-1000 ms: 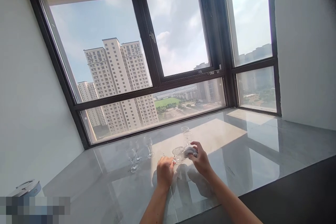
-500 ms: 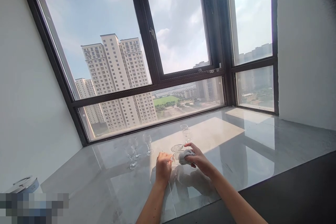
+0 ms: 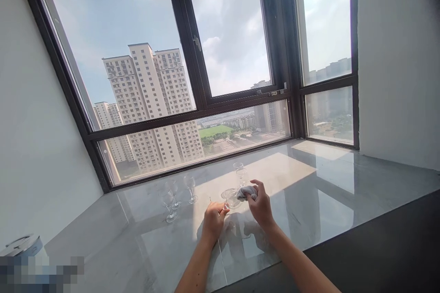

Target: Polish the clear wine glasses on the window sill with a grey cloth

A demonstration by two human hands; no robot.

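Beside a dark-framed window [image 3: 202,110] facing apartment towers [image 3: 151,96], a person works a grey cloth [image 3: 246,193] at the bowl of a stemmed glass [image 3: 233,201], held tilted just above a glossy window ledge [image 3: 113,247]. The fingers of the left hand [image 3: 213,220] grip the glass near its stem; those of the right hand [image 3: 260,203] are bunched around the cloth at the mouth of the bowl. Whether the cloth reaches inside cannot be told.

The work on this glass appears midway: it is in hand, not yet set down. Three stemmed glasses [image 3: 167,199] stand upright to the left, and what look like two more glasses [image 3: 242,174] stand on the far side. Which of them have been wiped, and which are left, the view does not show.
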